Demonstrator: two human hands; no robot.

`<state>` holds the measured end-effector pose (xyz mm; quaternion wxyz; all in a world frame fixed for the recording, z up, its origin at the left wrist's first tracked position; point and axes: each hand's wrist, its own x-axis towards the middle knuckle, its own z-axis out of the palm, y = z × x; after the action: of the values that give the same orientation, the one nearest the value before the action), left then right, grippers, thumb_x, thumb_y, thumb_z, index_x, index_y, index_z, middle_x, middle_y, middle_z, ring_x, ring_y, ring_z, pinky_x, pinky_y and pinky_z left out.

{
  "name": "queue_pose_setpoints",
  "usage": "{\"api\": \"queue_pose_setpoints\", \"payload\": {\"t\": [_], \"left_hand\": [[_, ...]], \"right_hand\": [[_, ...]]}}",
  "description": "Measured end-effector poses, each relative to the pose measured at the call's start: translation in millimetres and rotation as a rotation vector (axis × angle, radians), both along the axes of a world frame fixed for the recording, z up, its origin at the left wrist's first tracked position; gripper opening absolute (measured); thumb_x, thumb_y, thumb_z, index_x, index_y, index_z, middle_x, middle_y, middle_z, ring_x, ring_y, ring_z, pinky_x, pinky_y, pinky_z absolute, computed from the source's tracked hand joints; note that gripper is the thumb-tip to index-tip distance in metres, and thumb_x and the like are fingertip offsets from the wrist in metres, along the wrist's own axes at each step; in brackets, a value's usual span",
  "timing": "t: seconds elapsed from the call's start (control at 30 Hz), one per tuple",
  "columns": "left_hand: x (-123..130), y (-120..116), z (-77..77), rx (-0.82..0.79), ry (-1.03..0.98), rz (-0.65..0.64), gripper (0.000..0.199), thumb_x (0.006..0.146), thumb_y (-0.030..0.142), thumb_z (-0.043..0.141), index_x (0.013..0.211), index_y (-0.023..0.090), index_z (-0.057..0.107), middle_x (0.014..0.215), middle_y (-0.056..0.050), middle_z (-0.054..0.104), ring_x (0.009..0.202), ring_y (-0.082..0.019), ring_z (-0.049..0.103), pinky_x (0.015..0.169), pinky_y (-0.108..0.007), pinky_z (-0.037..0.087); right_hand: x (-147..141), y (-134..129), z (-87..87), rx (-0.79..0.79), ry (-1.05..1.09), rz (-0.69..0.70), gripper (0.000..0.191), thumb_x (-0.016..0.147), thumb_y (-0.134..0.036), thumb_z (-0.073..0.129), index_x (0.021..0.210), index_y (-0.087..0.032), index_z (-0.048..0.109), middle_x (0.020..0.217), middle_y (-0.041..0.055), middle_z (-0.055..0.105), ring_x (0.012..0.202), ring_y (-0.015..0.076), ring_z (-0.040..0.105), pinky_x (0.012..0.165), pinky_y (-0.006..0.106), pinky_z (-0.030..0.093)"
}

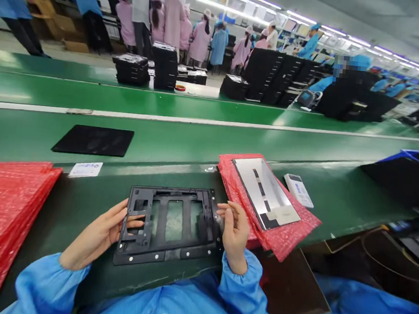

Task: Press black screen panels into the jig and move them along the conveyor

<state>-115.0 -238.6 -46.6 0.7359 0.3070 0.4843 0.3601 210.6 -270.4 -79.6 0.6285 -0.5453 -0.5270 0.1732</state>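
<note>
A black plastic frame (185, 219) with rectangular openings and small round light dots along its edges is in front of me, over the dark green bench. My left hand (104, 231) grips its left side, two fingertips showing through an opening. Beside the frame's right edge is my right hand (236, 228), its fingers loosely bent and partly apart; whether the fingertips touch the edge is hard to see. To the right, a display panel (265, 192) with a silvery back and dark flex strip rests on red bubble-wrap bags (234, 184).
A pile of red bubble-wrap bags (0, 216) is at left. A black flat panel (93, 140) lies on the green belt (181, 139), near a white label (86, 169). A white handheld device (298, 190) sits at right. Black tray stacks (263, 76) and several people stand beyond.
</note>
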Motion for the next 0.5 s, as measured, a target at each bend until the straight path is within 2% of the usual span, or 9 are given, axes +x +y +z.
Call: {"api": "queue_pose_setpoints", "payload": {"t": [0.07,0.1,0.2,0.27,0.33,0.4,0.5], "left_hand": [[2,-2,-6.7,0.039,0.152,-0.075,0.066,0.089,0.042,0.06,0.148,0.023,0.037,0.116,-0.011,0.068,0.102,-0.026,0.067,0.081,-0.04,0.059],[3,-2,-9.7,0.108,0.301,-0.113,0.065,0.09,0.048,0.055,0.146,0.02,0.04,0.112,-0.011,0.068,0.099,-0.026,0.067,0.077,-0.038,0.058],[3,2,-17.5,0.463,0.956,-0.191,0.068,0.089,0.058,0.046,0.143,0.017,0.046,0.113,-0.011,0.064,0.09,-0.025,0.066,0.069,-0.034,0.054],[4,5,-21.4,0.704,1.289,-0.25,0.064,0.09,0.056,0.046,0.143,0.021,0.046,0.116,-0.01,0.059,0.091,-0.024,0.064,0.071,-0.033,0.052],[7,8,-24.7,0.881,1.414,-0.365,0.05,0.094,0.05,0.042,0.134,0.024,0.056,0.111,-0.008,0.059,0.095,-0.023,0.062,0.074,-0.032,0.05],[8,10,-28.1,0.996,1.44,-0.475,0.042,0.098,0.044,0.036,0.116,0.023,0.068,0.102,-0.006,0.059,0.096,-0.022,0.06,0.076,-0.032,0.049],[7,13,-33.6,1.05,1.46,-0.508,0.045,0.099,0.045,0.033,0.106,0.022,0.071,0.098,-0.006,0.06,0.096,-0.022,0.059,0.076,-0.032,0.048]], "right_hand": [[2,-11,10.0,0.017,0.021,0.017,0.018,0.1,-0.025,0.048,0.117,-0.023,0.056,0.1,0.0035,0.069,0.078,0.0126,0.068,0.073,0.027,0.057],[4,-16,15.7,0.02,0.011,0.016,0.019,0.1,-0.024,0.048,0.117,-0.024,0.056,0.1,0.003,0.069,0.078,0.0124,0.068,0.073,0.026,0.057],[17,-31,34.2,-0.004,-0.082,-0.02,0.018,0.099,-0.023,0.051,0.115,-0.025,0.059,0.1,0.0022,0.069,0.08,0.0133,0.068,0.075,0.027,0.056],[32,-38,46.4,-0.04,-0.229,-0.067,0.017,0.097,-0.024,0.055,0.112,-0.025,0.062,0.101,0.0018,0.069,0.085,0.0147,0.068,0.079,0.028,0.055],[53,-42,56.3,-0.084,-0.429,-0.134,0.017,0.096,-0.028,0.057,0.111,-0.024,0.064,0.102,0.0026,0.069,0.09,0.0171,0.067,0.083,0.03,0.053],[78,-43,63.0,-0.164,-0.645,-0.222,0.024,0.096,-0.036,0.057,0.112,-0.022,0.065,0.109,0.0054,0.068,0.099,0.0215,0.065,0.09,0.034,0.051],[114,-39,68.4,-0.443,-0.938,-0.401,0.037,0.096,-0.043,0.053,0.119,-0.016,0.065,0.126,0.0132,0.06,0.114,0.0313,0.057,0.098,0.043,0.045]]}}
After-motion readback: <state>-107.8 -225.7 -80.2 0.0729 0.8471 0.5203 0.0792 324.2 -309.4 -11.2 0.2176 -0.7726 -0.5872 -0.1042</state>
